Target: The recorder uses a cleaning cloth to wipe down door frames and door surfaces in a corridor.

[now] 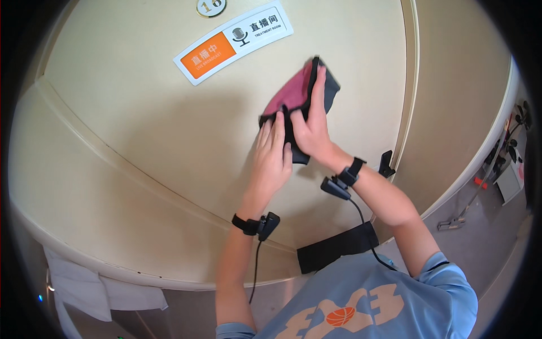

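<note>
A folded piece of fabric [289,90], pink on one face and black or dark grey on the other, is up against a cream door. My right hand [315,127] holds it at its right side, fingers stretched along the dark fold and thumb over the front. At its lower left edge, my left hand [274,155] holds the cloth with fingers pointing up. Part of the dark fabric hangs between the two hands. Both wrists carry black straps with small black devices and cables.
The cream door [186,147] bears an orange and white sign [233,42] and a round plate [211,7]. A black handle [387,164] is at right. Below lies a black strip [339,246]. White cloth [79,285] is lower left; a floor tool [451,224] stands far right.
</note>
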A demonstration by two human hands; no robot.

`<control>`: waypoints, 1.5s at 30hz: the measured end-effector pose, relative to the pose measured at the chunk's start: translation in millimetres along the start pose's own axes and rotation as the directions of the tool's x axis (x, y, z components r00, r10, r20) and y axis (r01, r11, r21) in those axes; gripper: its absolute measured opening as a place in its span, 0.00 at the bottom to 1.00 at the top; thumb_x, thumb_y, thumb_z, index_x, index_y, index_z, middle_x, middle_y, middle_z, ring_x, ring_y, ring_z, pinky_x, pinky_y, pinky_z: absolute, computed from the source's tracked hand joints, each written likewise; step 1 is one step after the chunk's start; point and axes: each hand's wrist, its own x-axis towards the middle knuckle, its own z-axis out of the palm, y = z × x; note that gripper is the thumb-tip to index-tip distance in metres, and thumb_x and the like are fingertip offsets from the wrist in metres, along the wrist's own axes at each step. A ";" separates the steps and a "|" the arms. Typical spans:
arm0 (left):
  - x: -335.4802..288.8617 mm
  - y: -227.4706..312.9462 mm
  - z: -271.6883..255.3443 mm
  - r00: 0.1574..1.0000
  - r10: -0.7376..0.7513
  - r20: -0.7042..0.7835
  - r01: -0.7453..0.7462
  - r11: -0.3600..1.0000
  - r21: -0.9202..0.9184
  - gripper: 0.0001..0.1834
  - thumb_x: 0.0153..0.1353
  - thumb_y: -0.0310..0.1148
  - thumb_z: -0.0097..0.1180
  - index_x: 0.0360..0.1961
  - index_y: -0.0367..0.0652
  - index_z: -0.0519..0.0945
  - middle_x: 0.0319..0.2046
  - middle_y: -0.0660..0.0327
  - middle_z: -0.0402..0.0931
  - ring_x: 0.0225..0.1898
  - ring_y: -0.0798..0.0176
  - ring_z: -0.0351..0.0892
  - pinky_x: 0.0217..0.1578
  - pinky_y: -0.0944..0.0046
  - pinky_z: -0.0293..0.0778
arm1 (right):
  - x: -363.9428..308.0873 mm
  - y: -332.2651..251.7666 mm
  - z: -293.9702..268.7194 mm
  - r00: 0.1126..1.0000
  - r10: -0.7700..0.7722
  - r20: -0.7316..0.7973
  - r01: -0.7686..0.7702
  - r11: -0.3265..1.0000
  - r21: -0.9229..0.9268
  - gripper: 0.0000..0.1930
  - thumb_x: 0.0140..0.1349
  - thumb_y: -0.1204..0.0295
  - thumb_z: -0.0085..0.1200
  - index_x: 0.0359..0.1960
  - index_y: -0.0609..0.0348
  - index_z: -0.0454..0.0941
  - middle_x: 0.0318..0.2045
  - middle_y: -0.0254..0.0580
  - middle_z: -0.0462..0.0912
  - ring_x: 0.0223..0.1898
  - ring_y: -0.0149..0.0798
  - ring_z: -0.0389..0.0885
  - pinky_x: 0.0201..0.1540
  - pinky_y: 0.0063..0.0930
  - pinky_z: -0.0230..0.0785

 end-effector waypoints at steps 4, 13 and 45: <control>27.4 -1.9 -44.5 0.965 0.260 0.028 -0.261 0.949 0.178 0.41 0.60 0.25 0.58 0.75 0.33 0.60 0.73 0.48 0.63 0.75 0.38 0.59 0.72 0.41 0.57 | 79.0 11.2 -4.6 0.962 -0.190 -0.195 0.142 0.961 -0.236 0.45 0.60 0.74 0.49 0.76 0.79 0.40 0.77 0.71 0.46 0.80 0.66 0.40 0.79 0.58 0.26; 135.9 -103.9 -234.2 0.752 0.395 -0.527 0.064 0.753 0.655 0.36 0.67 0.39 0.57 0.74 0.41 0.65 0.76 0.44 0.56 0.78 0.39 0.50 0.75 0.40 0.46 | 241.5 -26.9 -47.3 0.899 -0.437 0.022 0.376 0.745 -0.551 0.42 0.58 0.73 0.46 0.75 0.78 0.47 0.74 0.74 0.53 0.77 0.64 0.50 0.81 0.49 0.35; 145.5 -130.5 -227.3 0.735 0.354 -0.578 0.149 0.747 0.648 0.32 0.77 0.44 0.44 0.78 0.46 0.60 0.79 0.52 0.53 0.80 0.46 0.47 0.76 0.42 0.39 | 197.0 35.0 -106.4 0.869 -0.484 0.107 0.418 0.600 -0.682 0.40 0.53 0.81 0.47 0.74 0.64 0.60 0.74 0.62 0.60 0.77 0.60 0.53 0.79 0.55 0.41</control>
